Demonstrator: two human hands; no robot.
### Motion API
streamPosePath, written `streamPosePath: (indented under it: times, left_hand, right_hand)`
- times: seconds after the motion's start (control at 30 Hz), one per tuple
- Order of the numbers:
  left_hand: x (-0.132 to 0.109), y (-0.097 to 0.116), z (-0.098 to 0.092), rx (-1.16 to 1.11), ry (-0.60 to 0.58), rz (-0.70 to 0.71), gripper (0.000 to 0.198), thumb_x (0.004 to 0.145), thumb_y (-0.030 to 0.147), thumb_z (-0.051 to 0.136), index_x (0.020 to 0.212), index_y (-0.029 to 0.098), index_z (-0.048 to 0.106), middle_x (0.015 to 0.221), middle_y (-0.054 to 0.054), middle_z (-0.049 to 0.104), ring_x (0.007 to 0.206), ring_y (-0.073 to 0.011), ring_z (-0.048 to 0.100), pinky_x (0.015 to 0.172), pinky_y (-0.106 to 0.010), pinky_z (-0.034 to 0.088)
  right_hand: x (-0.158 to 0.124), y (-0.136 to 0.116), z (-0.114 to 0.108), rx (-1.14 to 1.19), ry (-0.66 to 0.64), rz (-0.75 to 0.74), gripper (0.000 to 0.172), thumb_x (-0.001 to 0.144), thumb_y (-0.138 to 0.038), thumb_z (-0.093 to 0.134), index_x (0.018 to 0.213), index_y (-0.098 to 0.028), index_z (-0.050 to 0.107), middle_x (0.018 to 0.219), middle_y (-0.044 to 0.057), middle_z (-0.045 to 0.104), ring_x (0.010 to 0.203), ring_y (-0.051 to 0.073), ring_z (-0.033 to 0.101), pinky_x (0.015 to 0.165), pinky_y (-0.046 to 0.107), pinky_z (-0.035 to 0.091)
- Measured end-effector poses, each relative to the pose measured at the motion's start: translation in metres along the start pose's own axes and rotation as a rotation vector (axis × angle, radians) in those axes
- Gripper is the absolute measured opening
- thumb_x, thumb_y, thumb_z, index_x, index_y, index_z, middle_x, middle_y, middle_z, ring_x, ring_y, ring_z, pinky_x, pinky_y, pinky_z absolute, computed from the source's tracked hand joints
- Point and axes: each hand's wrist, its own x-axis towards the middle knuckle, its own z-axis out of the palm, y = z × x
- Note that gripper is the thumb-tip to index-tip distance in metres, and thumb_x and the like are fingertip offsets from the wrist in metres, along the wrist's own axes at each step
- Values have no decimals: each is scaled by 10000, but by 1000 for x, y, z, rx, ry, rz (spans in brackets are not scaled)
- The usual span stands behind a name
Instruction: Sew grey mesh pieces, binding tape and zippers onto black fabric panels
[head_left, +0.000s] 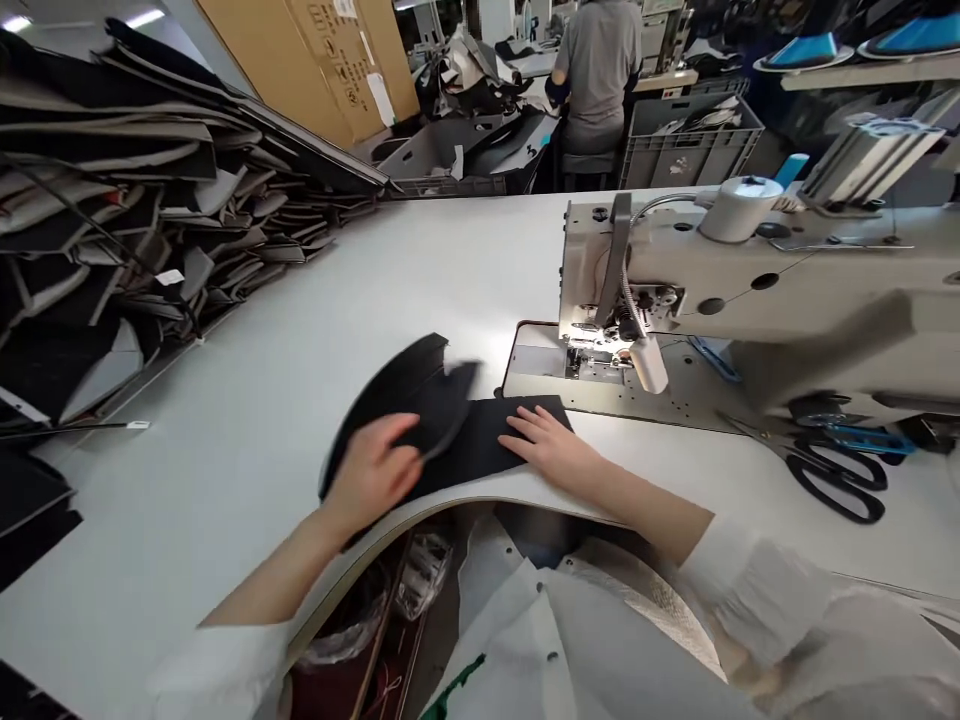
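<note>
My left hand [376, 470] grips the near edge of a black fabric piece [409, 390], which curves up off the white table and is partly smeared by motion. Under my right hand [551, 447] lies a flat black fabric panel [480, 440]; the fingers are stretched out and press on it. Part of the panel is hidden by the curved piece, and I cannot tell whether the two are joined. Just beyond my right hand stands a sewing machine [622, 290], its lamp lighting the needle area.
Stacked dark fabric pieces [225, 210] fill the left side. Black-handled scissors [832, 475] rest on the white table [285, 350] at right. A thread cone [739, 208] tops the machine. Behind are a cardboard box [315, 60], grey crates [686, 150] and a person [600, 80] facing away.
</note>
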Motion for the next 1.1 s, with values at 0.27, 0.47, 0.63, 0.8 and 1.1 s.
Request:
streamPosePath:
  times: [0.27, 0.47, 0.63, 0.8, 1.1]
  left_hand:
    - [106, 13, -38, -74, -593, 126, 89, 809, 270, 617, 874, 220, 650, 1146, -44, 661, 956, -223, 637, 762, -328, 508]
    - [140, 33, -40, 13, -574, -87, 682, 833, 564, 544, 1375, 168, 423, 1408, -181, 451, 1189, -330, 527, 846, -378, 494]
    - [130, 28, 1, 104, -537, 20, 644, 820, 140, 513, 1440, 152, 339, 1476, -186, 357, 1287, -300, 452, 907, -357, 481]
    - [135, 16, -21, 2, -299, 233, 411, 800, -14, 353, 923, 204, 679, 983, -43, 687, 997, -181, 615, 906, -321, 469]
    - [144, 40, -22, 64, -390, 525, 211, 736, 23, 543, 845, 165, 655, 1390, -130, 471, 1345, -296, 355, 1137, -512, 237]
  right_hand:
    - [-77, 41, -17, -30, 98, 137, 563, 797, 54, 375, 1281, -156, 572, 1383, 131, 499, 1317, 273, 419, 1066, 482, 415]
    - [-70, 36, -15, -27, 124, 164, 546, 793, 59, 392, 1266, -130, 587, 1368, 131, 515, 1297, 286, 443, 1076, 469, 409]
    - [-73, 35, -16, -120, 161, 188, 488, 849, 42, 395, 1229, -170, 617, 1315, 114, 567, 1232, 266, 517, 1035, 430, 452]
    - [-75, 37, -17, -164, 187, 211, 482, 844, 46, 409, 1200, -189, 634, 1292, 88, 589, 1206, 256, 541, 1009, 404, 473]
    - [-104, 42, -35, -242, 232, 237, 434, 837, 36, 407, 1077, -193, 686, 1212, 75, 640, 1174, 240, 561, 1011, 405, 458]
